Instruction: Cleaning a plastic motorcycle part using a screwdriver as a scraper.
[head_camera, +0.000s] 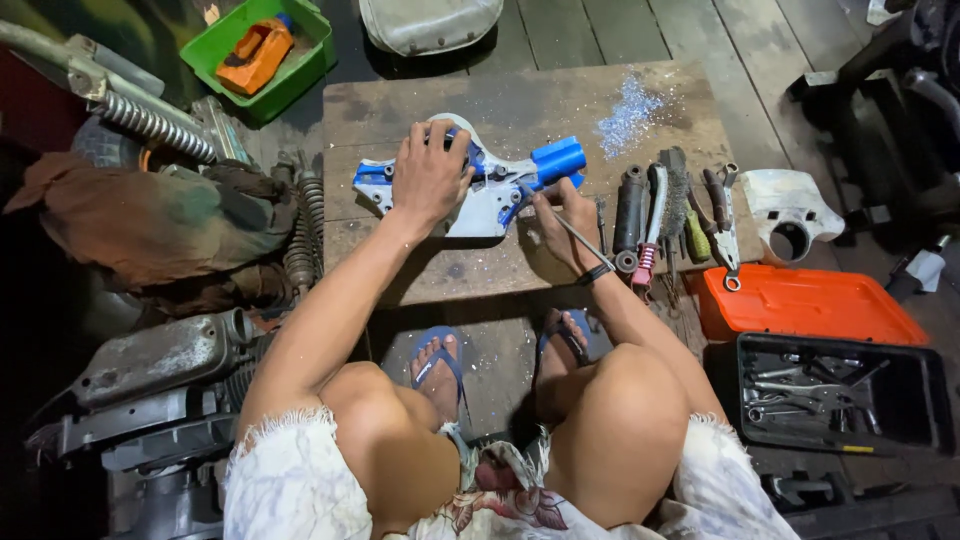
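A white and blue plastic machine part (490, 190) with a blue cylinder at its right end lies on a low wooden board (520, 110). My left hand (430, 175) presses flat on the part's left half, fingers spread over it. My right hand (565, 220) sits just right of the part and grips a thin metal tool (578, 237), its tip against the part's lower right edge. A dark band circles my right wrist.
Several hand tools, among them a wire brush and pliers (675, 215), lie on the board's right side. An orange case lid (805, 305) and black tool tray (840, 390) sit at right. A green bin (265, 50) stands far left; engine parts (160, 360) crowd the left.
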